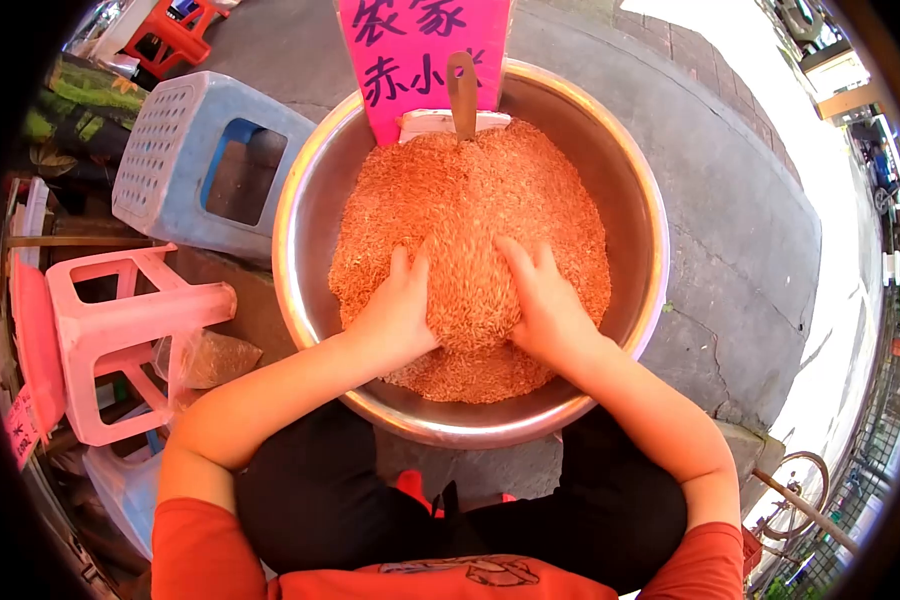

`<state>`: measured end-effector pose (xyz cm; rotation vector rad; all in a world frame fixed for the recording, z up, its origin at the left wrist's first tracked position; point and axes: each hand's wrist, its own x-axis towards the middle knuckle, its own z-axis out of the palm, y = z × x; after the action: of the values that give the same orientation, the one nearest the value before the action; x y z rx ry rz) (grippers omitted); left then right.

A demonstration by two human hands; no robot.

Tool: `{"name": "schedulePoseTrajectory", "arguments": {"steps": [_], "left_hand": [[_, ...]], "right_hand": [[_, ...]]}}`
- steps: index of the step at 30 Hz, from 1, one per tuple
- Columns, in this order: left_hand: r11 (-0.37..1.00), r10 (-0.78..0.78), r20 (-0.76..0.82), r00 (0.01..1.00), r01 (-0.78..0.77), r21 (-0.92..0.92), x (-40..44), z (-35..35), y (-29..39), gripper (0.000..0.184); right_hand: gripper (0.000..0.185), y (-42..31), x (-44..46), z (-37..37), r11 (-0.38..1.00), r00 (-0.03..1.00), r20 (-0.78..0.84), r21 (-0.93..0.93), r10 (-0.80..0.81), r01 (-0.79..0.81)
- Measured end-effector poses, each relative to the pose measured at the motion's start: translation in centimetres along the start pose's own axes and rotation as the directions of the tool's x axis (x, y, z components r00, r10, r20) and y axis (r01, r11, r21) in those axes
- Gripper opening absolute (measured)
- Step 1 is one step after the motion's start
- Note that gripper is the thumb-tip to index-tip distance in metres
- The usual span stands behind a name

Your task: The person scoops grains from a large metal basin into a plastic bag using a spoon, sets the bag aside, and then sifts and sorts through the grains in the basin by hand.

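Observation:
A wide metal basin (638, 200) holds a large heap of reddish-brown rice (550, 185). My left hand (395, 315) and my right hand (550, 312) are sunk in the near half of the heap, facing each other. They cup a mound of the rice between them, and its grains look smeared by motion. Some fingertips are buried, while the thumbs and a few fingers show. At the far side of the heap, a flat handle (461, 95) sticks up in front of a pink sign (380, 60) with handwritten black characters.
To the left stand a blue plastic stool (160, 160) and a pink plastic stool (120, 320), with a clear bag of brownish contents (215, 358) beside them. A red stool (175, 40) is at the far left. Grey pavement (730, 230) lies to the right, with a bicycle wheel (802, 495) farther off.

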<state>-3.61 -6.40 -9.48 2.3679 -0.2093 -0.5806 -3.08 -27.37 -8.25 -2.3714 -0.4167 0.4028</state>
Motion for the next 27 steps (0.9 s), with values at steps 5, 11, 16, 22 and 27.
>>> {"name": "schedulePoseTrajectory", "arguments": {"steps": [5, 11, 16, 22, 27], "left_hand": [[0.91, 0.174, -0.103, 0.979, -0.2, -0.364, 1.1, -2.0, 1.7, 0.07], [0.968, 0.133, -0.048, 0.99, -0.14, -0.209, 0.7, -8.4, 0.2, 0.068], [0.88, 0.168, 0.007, 0.986, -0.153, 0.449, -1.5, -8.6, -2.8, 0.058], [0.796, 0.101, 0.432, 0.896, -0.333, 0.506, -3.3, -4.6, -0.9, 0.036], [0.927, 0.002, 0.464, 0.886, -0.176, 0.332, -1.3, -2.9, 0.3, 0.019]], "right_hand": [[0.07, -1.3, 1.6, -3.4, 0.969, 0.984, -0.117, 0.195, -0.133, 0.154], [0.062, -3.4, -1.7, -7.2, 0.952, 0.952, 0.141, -0.102, -0.273, 0.288], [0.057, -4.1, -2.6, -4.1, 0.954, 0.362, 0.898, 0.164, -0.249, 0.251], [0.068, -2.3, -5.1, 1.9, 0.939, 0.615, 0.713, 0.203, -0.337, 0.279], [0.069, -3.1, -3.8, 2.3, 0.979, 0.573, 0.794, 0.149, -0.203, 0.141]]}}
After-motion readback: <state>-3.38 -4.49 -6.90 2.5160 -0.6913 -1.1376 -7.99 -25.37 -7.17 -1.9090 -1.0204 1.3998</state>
